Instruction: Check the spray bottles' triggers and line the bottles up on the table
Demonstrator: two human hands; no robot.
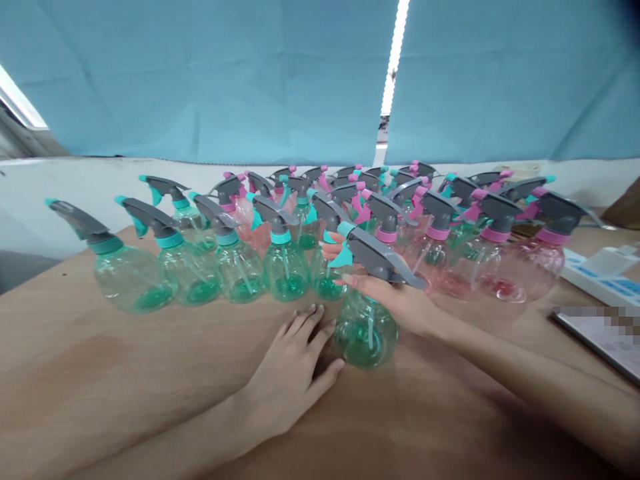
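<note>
A green spray bottle (367, 333) with a grey and turquoise trigger head stands nearest to me, in front of the others. My right hand (395, 297) is wrapped round its neck, just under the spray head; part of the fingers is hidden behind it. To the left of this bottle my left hand (295, 367) lies flat on the wooden table (150, 393), fingers spread, thumb and fingertips close to the bottle's base. Whether they touch it I cannot tell. Behind both hands stands a front row of spray bottles, such as a green spray bottle (286, 277) on the left side.
Several pink spray bottles (530, 270) stand to the right, with more mixed bottles behind. A power strip (607, 273) and a dark-edged flat device (600, 337) lie at the right edge. A blue cloth (280, 80) hangs at the back above a white wall (100, 183).
</note>
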